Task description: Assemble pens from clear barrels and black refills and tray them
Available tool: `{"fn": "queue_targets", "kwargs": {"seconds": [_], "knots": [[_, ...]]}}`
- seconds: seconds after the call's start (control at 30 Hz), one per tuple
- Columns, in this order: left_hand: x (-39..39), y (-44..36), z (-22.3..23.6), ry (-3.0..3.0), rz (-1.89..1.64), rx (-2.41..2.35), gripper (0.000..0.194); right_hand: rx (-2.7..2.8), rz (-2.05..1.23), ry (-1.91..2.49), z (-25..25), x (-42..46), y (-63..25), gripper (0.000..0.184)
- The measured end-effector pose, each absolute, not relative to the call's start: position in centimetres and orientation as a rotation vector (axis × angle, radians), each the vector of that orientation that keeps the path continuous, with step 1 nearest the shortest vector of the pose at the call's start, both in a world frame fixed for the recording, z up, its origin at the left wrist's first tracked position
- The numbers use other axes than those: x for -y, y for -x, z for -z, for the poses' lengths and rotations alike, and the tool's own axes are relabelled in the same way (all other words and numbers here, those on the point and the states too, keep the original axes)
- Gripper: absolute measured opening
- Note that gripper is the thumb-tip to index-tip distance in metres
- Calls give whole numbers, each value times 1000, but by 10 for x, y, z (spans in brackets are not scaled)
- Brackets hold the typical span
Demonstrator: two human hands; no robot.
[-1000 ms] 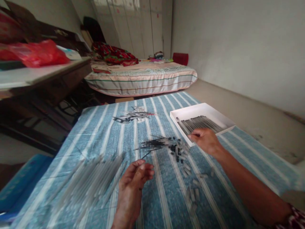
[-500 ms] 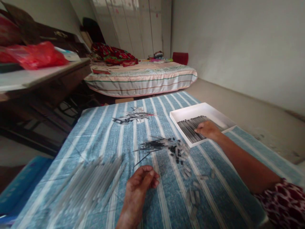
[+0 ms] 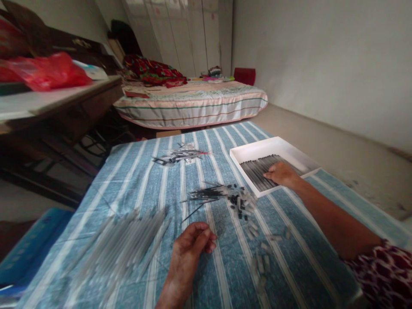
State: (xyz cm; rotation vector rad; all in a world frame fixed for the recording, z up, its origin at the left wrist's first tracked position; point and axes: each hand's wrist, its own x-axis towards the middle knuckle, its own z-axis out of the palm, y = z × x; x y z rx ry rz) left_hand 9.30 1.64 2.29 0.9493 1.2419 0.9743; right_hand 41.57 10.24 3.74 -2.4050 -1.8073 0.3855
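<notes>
My right hand [image 3: 280,174] reaches into a shallow white box [image 3: 251,183] at the right, thumb and fingertips pinched together on a row of slender dark pens [image 3: 257,171]. The fingers hide exactly which one they grip. Above the striped cloth my left hand [image 3: 195,242] is curled closed, thumb against the fingers, and nothing shows in it. Just beyond it lie a bundle of thin black pen refills [image 3: 207,194] and a heap of small black and clear caps [image 3: 241,204]. Translucent grey pen barrels [image 3: 122,246] lie side by side at the left.
Loose clear caps [image 3: 262,262] are scattered right of my left hand. A pile of thin dark and clear parts [image 3: 180,156] lies farther back on the blue striped cloth [image 3: 128,180]. A bed [image 3: 193,103] stands beyond, and a desk [image 3: 48,101] at the left.
The view has shifted very slightly. Both hands stay almost where they were, the right one still in the box.
</notes>
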Motion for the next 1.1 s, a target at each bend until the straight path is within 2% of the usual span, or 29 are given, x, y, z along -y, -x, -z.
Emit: {"fn": "queue_targets", "kwargs": {"seconds": [0.4, 0.57, 0.63, 0.77, 0.93, 1.1], "knots": [[-21, -83, -26, -1019, -960, -1259, 22, 1856, -452, 2374, -37, -100, -418, 35], [-34, -58, -19, -1409, -1010, -1573, 13, 1824, -443, 2404, -38, -98, -421, 37], [-39, -46, -16, -1685, -930, -1856, 13, 1802, -343, 2393, -43, -93, -418, 38], [-44, -30, -17, -2036, -550, -2318, 25, 1735, -214, 2284, -55, -76, -400, 39], [-46, -31, -20, -2188, -158, -2420, 25, 1862, -347, 1977, -55, -53, -367, 40], [-46, -34, -21, -2215, -43, -2419, 25, 2024, -563, 1725, -44, -42, -337, 29]]}}
